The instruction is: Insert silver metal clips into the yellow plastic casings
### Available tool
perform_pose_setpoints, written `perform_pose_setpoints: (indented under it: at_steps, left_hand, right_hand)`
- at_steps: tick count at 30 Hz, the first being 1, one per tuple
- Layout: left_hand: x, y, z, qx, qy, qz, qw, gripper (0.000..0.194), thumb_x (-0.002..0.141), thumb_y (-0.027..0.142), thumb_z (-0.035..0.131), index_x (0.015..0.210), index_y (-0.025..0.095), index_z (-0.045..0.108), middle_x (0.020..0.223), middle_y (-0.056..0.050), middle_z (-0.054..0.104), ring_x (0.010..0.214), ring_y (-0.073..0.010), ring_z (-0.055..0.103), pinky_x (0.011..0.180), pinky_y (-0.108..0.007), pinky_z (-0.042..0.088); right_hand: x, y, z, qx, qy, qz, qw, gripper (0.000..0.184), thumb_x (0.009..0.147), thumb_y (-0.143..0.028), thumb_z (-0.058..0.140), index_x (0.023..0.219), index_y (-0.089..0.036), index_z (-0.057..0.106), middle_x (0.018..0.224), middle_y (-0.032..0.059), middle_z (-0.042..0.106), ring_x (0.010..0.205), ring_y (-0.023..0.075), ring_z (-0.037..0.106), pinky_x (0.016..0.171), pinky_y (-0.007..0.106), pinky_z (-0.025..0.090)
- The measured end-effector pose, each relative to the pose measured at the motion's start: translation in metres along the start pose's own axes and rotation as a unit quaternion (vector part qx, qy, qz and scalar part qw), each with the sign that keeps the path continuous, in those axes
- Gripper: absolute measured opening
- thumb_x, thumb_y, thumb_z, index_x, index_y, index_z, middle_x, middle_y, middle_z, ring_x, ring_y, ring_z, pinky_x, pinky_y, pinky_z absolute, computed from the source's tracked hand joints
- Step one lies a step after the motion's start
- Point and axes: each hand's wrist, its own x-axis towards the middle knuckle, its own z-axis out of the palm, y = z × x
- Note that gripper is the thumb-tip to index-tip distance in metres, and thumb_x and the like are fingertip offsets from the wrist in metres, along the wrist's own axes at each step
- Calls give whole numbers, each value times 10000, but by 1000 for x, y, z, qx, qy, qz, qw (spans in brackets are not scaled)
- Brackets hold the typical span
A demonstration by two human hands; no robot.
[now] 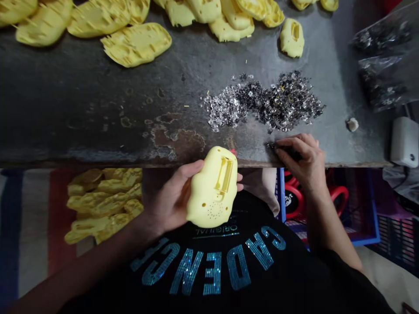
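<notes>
Yellow casing [207, 185] — held in the left hand [172, 198].

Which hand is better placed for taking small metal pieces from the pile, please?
Probably the right hand: it is close to the metal pile. The left hand is farther away and occupied, holding the yellow shell.

Single head-worn cam, facing forward and steeply down over the wearer's own shirt [209, 272]. Close range, wide view: left hand [172, 194] near centre, right hand [306, 159] right of it. Tabletop [65, 109] fills the upper half, front edge running roughly level.
</notes>
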Motion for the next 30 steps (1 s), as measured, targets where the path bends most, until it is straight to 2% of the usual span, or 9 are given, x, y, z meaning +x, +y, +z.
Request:
perform_pose_setpoints:
  at_steps: [6,11,14,17,20,22,26,30]
  left_hand:
    - [-1,-2,4,3,11,13,1000,747,883,708,882,1404,172,896,1182,-180,940,1056,-435,933,956,-569,742]
    - [-2,-3,4,-12,18,15,1000,753,880,697,894,1443,197,886,1174,-160,941,1027,-404,931,878,-495,749]
    - [-1,-4,-1,-27,-15,2,1000,718,933,674,861,1474,201,869,1221,-159,941,1064,-386,930,866,-441,742]
    - [-1,-5,-7,-54,-65,-21,996,694,1013,640,806,1546,197,820,1325,-164,929,1156,-369,920,908,-387,733]
    - [0,-6,-12,-70,-92,-19,993,705,1077,637,723,1622,191,765,1375,-162,918,1234,-361,900,1051,-409,715]
    - [0,-7,-14,-77,-101,-16,992,714,1089,643,701,1636,188,748,1383,-164,916,1236,-362,899,1034,-408,717]
    - [-1,-7,-13,-88,-110,-29,990,707,1082,662,715,1621,207,754,1376,-156,921,1202,-352,912,917,-365,718]
    - [-4,-4,-10,-74,-75,-44,994,797,1097,663,684,1742,196,659,1363,-165,921,1235,-374,899,1045,-437,705]
  right_hand:
    - [20,-8,10,-34,-14,-30,999,160,1118,-424,742,1035,-315,824,1007,55,822,1005,326,740,924,505,494]
    - [19,-7,5,-79,-10,-52,996,141,1098,-392,749,997,-298,775,962,45,808,987,327,735,912,484,452]
    - [15,-6,3,-81,-14,-49,995,104,1105,-347,709,1059,-302,790,1000,39,824,987,314,733,906,463,447]
    - [12,-6,4,-74,-8,-50,996,108,1096,-303,693,1082,-295,799,1027,33,841,1001,297,748,911,443,450]
    - [12,-7,1,-51,2,-40,998,95,1096,-291,708,1095,-286,802,1039,35,847,996,284,763,924,439,468]
    - [11,-8,-2,-21,-5,-32,999,84,1112,-312,730,1105,-284,809,1048,39,853,984,279,772,943,450,494]
    - [7,-6,-6,19,-31,-29,999,120,1123,-306,739,1156,-297,855,1088,56,863,1025,291,790,968,473,541]
    - [-1,-2,-8,50,-1,12,999,143,1107,-301,765,1203,-302,871,1110,56,861,1034,282,791,916,448,586]
